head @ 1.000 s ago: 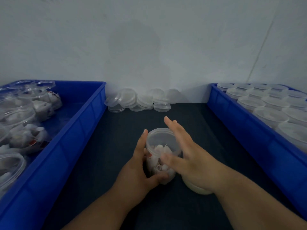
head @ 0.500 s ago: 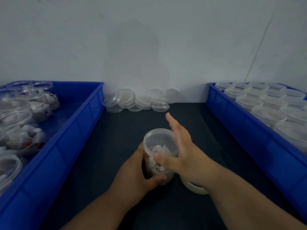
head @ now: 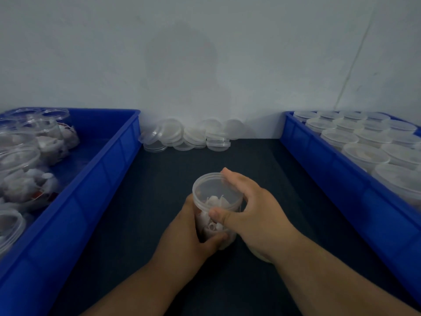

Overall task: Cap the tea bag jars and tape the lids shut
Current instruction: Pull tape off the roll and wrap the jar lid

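A clear plastic jar [head: 215,215] filled with white tea bags stands on the dark table at centre. Its clear lid [head: 214,190] sits on top. My left hand [head: 189,236] wraps around the jar's lower body from the left. My right hand [head: 248,215] curls over the lid's right rim, thumb on the front edge, fingers at the back. A whitish roll of tape [head: 259,255] lies on the table just right of the jar, mostly hidden under my right wrist.
A blue bin [head: 95,185] on the left holds several uncapped jars of tea bags [head: 29,169]. A second blue bin [head: 337,176] on the right holds several lidded jars [head: 364,153]. Loose clear lids [head: 184,136] are stacked against the white wall at the back.
My right hand was flat and open over the jar top; its fingers have now curled down around the lid's rim. My left hand stays on the jar body.
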The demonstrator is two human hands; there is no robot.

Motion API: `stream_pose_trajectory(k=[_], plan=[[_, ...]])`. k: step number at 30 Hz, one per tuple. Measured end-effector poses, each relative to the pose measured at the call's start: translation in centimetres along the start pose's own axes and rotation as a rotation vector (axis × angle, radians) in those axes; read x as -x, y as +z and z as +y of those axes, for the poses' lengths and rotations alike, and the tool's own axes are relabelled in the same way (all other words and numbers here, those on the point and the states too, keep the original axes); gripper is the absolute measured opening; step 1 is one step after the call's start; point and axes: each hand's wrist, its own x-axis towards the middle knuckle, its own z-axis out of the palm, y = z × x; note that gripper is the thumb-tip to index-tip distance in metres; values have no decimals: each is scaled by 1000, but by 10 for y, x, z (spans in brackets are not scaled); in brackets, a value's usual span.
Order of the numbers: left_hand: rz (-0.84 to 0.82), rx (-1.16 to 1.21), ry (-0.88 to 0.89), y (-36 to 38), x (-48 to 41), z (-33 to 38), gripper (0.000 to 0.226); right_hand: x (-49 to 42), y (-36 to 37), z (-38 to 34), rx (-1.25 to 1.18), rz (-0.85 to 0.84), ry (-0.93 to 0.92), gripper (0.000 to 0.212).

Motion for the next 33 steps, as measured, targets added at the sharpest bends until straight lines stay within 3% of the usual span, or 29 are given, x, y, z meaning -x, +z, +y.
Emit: stream_pose_trajectory(k=[6, 10, 12, 14, 16, 18, 20, 24, 28, 29, 31, 33], plan=[[38, -26, -13, 5, 2, 5, 79, 12, 24, 1, -41, 208, 19, 78], [46, -99, -23, 2, 5, 11, 78, 13, 16, -1, -270, 61, 82, 85], [40, -108, -50, -1, 7, 11, 79, 15, -7, 2, -358, 83, 175, 77], [55, -109, -88, -1, 8, 11, 80, 21, -30, 10, -2, 56, 193, 61], [88, -102, -119, 0, 9, 12, 78, 30, -46, 26, 459, -102, 190, 36], [128, -104, -130, 0, 11, 12, 76, 40, -48, 34, 684, -275, 167, 38], [166, -119, -129, 1, 12, 13, 74, 47, -43, 41, 865, -331, 97, 44], [171, -133, -164, 1, 13, 16, 80, 55, -45, 41, 961, -244, 8, 27], [70, -111, -175, -2, 13, 21, 85, 68, -64, 32, 583, 28, 92, 19], [34, -111, -175, -3, 12, 23, 96, 72, -67, 28, 527, 97, 59, 17], [-15, -136, -207, -6, 10, 34, 139, 80, -69, 19, 484, 190, -60, 13], [71, -110, -203, -13, 16, 53, 156, 88, -67, 9, 491, 220, -190, 11]])
